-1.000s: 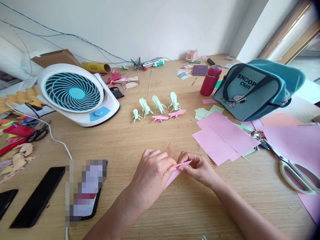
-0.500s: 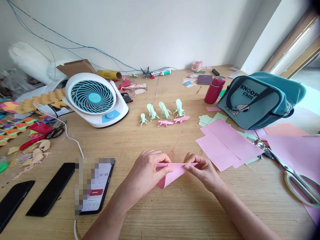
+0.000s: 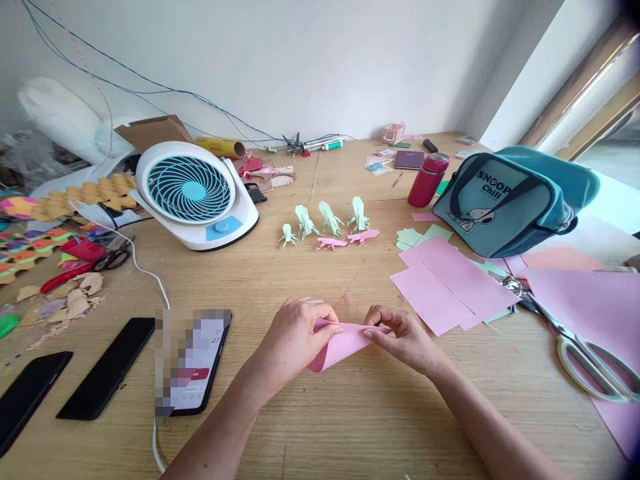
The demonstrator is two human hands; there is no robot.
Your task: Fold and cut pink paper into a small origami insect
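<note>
A sheet of pink paper [image 3: 343, 345] is held between my two hands above the table, bent over so that its lower left side curls. My left hand [image 3: 303, 331] pinches its upper left part between thumb and fingers. At the upper right corner, my right hand [image 3: 401, 333] grips the paper with thumb and bent fingers. Behind the hands stand several pale green folded-paper insects [image 3: 329, 219]. In front of those sit two pink folded-paper insects [image 3: 363, 237].
Pink sheets [image 3: 450, 287] and large scissors [image 3: 590, 363] lie to the right, near a teal bag [image 3: 515, 200] and a red flask [image 3: 429, 180]. A white fan [image 3: 195, 193] stands at the left. Phones [image 3: 203, 367] and paper scraps [image 3: 75, 297] lie on the left side.
The right hand and its paper edge have shifted slightly left, and the sheet's lower left curl looks wider. Both hands keep their hold. The whole view has moved a little.
</note>
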